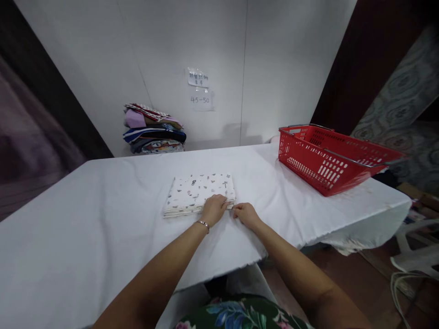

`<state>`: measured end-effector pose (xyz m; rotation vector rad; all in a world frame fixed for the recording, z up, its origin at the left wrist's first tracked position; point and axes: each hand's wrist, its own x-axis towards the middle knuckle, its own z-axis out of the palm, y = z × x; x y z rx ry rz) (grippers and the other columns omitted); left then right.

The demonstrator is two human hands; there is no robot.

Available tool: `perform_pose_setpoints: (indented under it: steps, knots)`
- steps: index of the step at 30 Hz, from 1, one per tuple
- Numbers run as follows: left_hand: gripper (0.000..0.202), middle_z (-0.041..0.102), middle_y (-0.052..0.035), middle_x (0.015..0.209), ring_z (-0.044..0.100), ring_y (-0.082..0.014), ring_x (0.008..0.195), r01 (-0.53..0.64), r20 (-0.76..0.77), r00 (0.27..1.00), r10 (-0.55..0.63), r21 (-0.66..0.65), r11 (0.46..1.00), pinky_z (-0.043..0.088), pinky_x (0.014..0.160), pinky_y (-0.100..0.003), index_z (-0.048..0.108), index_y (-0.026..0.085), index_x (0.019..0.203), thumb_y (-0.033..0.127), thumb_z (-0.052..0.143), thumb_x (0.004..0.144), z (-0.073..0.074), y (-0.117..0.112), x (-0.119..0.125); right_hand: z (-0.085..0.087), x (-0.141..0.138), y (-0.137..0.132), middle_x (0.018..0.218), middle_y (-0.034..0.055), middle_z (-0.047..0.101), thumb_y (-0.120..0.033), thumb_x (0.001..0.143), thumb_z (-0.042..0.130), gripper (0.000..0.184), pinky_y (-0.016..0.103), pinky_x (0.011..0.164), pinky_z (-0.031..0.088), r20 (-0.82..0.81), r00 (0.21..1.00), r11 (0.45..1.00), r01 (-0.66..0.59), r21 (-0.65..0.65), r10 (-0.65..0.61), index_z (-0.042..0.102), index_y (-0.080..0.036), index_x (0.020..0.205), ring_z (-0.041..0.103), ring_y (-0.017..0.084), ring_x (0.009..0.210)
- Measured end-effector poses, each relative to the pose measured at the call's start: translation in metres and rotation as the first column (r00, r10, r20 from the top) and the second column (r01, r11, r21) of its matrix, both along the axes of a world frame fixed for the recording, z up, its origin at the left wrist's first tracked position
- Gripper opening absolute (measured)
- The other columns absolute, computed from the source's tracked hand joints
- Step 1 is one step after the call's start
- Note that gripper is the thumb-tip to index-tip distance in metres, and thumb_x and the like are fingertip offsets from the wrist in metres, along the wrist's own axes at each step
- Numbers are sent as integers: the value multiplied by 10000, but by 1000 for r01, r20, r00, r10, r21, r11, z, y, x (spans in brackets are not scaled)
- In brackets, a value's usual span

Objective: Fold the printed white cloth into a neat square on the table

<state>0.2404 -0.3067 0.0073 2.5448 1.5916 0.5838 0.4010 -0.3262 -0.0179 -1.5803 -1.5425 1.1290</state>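
Observation:
A white cloth [195, 192] with small printed figures lies folded into a flat, layered rectangle on the white-covered table. Across its near edge, toward the right corner, rests my left hand [214, 209], fingers bent and closed on the layers. My right hand [245, 214] is just right of that corner, with its fingers curled and the fingertips pinched at the cloth's edge. What exactly lies between the right fingertips is too small to make out clearly. A bracelet [203, 225] circles my left wrist.
At the right of the white tablecloth [137, 246] stands a red plastic basket [329, 160] with metal handles. A stack of folded fabrics [154, 130] sits at the back left against the wall. Two paper notes [201, 99] are taped above. A white plastic chair [414, 242] is at the far right.

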Motion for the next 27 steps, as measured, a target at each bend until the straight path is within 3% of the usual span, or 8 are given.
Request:
perform_pose_setpoints:
  steps: [2,8,17,27]
  knots:
    - [171,609,-28,933,516,-177,897,18,9,1000,-18,5,1000,376,764,-301,598,210,910,319,486,842,-1,-1,-1,4,-2,2,530,-31,614,-182,722,501,159,199,366,289,-96,995,996,1,-86,-9,636,-156,641,370,50,309]
    - [196,610,-26,967,523,-180,917,79,-20,997,-80,-16,997,381,771,-294,603,224,979,285,522,811,4,0,-3,12,-2,7,500,-23,608,-169,740,519,181,193,313,219,-201,979,987,-17,-158,-15,597,-139,579,353,35,283]
    - [194,615,-36,937,537,-174,896,-25,-61,998,21,-65,998,386,764,-281,597,197,937,264,445,836,9,4,2,13,-6,6,511,-6,620,-158,743,539,136,194,283,153,-299,953,955,-49,-292,-42,573,-139,612,376,40,279]
    - [203,597,-35,953,523,-177,909,57,-75,995,-62,-65,996,387,768,-284,587,212,970,241,505,787,11,1,-1,11,-15,8,508,-22,598,-163,752,533,147,193,289,148,-361,927,957,-6,-289,-102,558,-142,609,385,35,300]
